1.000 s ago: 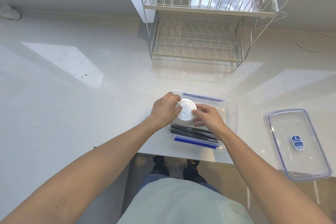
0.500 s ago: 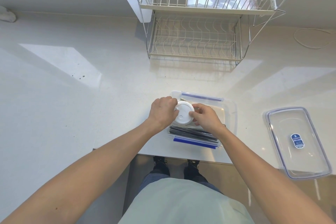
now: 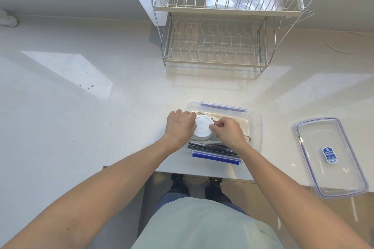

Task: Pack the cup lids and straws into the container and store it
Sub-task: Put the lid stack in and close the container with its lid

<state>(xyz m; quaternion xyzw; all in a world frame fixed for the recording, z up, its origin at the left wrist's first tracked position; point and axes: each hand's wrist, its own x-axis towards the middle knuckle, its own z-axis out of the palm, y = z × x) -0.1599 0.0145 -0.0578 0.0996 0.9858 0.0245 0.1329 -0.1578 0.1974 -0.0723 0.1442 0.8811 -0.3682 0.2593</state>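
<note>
Holding white cup lids, straws inside container

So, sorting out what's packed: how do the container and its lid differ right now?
The container sits in front of the person with both hands in it; the lid lies apart to the right, untouched. The container holds straws and white cup lids; the lid holds nothing. The lid bears a blue label; the container shows none. Both are clear plastic with blue trim.

Sunlit white counter, wire rack
</note>
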